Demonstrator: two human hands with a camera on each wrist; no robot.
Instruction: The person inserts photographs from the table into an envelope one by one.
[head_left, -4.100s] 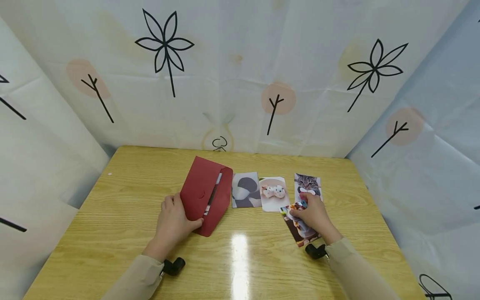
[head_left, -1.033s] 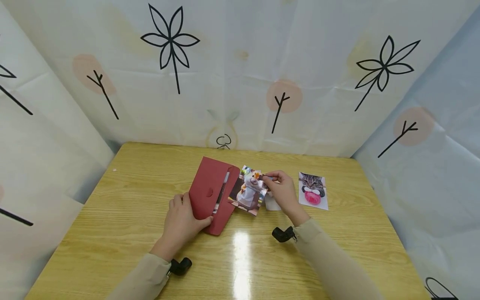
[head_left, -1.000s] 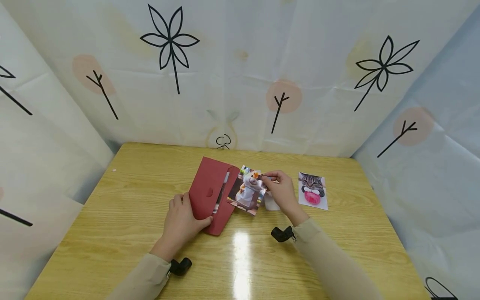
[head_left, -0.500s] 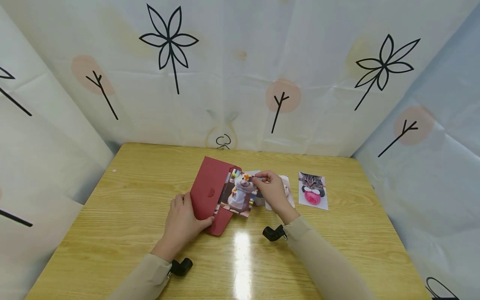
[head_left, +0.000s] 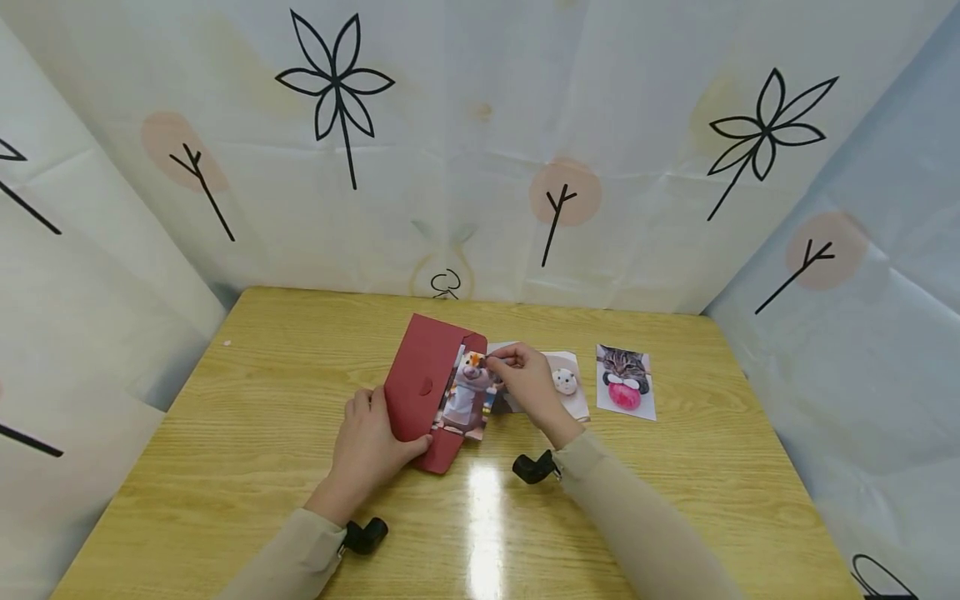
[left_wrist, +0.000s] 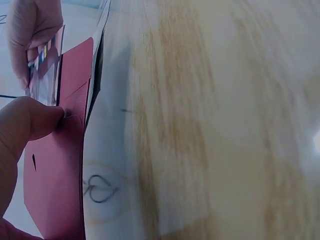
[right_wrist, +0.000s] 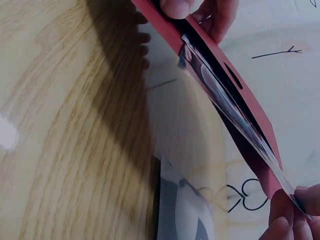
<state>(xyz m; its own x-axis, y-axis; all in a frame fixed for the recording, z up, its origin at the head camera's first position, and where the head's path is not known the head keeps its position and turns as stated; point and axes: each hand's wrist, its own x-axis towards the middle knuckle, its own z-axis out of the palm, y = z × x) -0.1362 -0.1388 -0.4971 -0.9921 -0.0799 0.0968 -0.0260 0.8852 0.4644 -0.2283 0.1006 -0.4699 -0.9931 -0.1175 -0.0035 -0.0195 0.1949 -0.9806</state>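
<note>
A dark red envelope [head_left: 422,379] is held tilted over the table by my left hand [head_left: 371,442], its thumb on the lower front and its fingers behind. The envelope's flap is open toward the right. A photo of a white and orange plush toy [head_left: 467,400] is pinched at its upper right corner by my right hand [head_left: 528,383]. The photo's left edge sits at the envelope's mouth, overlapping the flap. In the right wrist view the photo [right_wrist: 225,112] lies along the open slot, between the front panel and the flap.
To the right lie a grey photo [head_left: 506,404], partly hidden by my right hand, and a photo of white spotted round shapes [head_left: 566,383]. Farther right lies a cat photo [head_left: 625,379]. The wooden table [head_left: 262,400] ends at a printed cloth backdrop [head_left: 465,150].
My right hand has carried the plush toy photo from beside the cat photo leftward to the envelope's mouth. My left hand keeps its grip, and the envelope has shifted slightly right.
</note>
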